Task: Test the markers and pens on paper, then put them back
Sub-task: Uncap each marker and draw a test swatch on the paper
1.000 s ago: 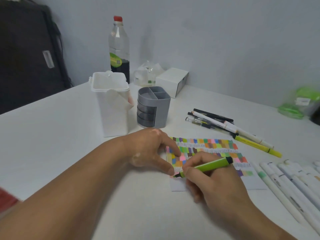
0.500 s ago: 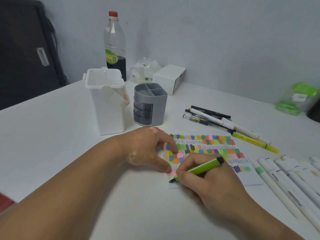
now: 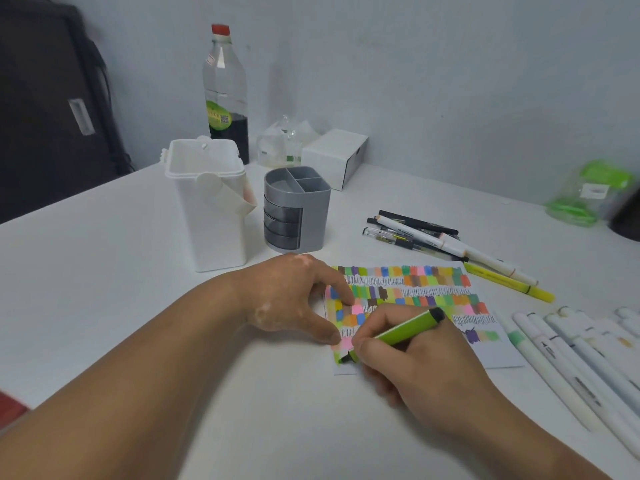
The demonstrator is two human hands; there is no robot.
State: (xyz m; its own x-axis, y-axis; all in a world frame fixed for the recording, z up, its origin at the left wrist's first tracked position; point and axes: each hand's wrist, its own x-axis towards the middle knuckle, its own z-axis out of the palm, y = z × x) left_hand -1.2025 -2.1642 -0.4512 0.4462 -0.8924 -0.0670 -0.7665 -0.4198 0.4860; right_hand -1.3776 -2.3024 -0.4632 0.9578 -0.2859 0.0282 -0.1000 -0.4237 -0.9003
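Your left hand (image 3: 298, 299), fingers spread, pins the paper (image 3: 498, 355) at its left edge against sliding; your right hand (image 3: 415, 362) pinches the green highlighter (image 3: 405, 329) pen-style, tip down on the paper's near-left corner.

Soft even light, faint shadows, no glare; wide-angle edge stretch, slight blur overall.
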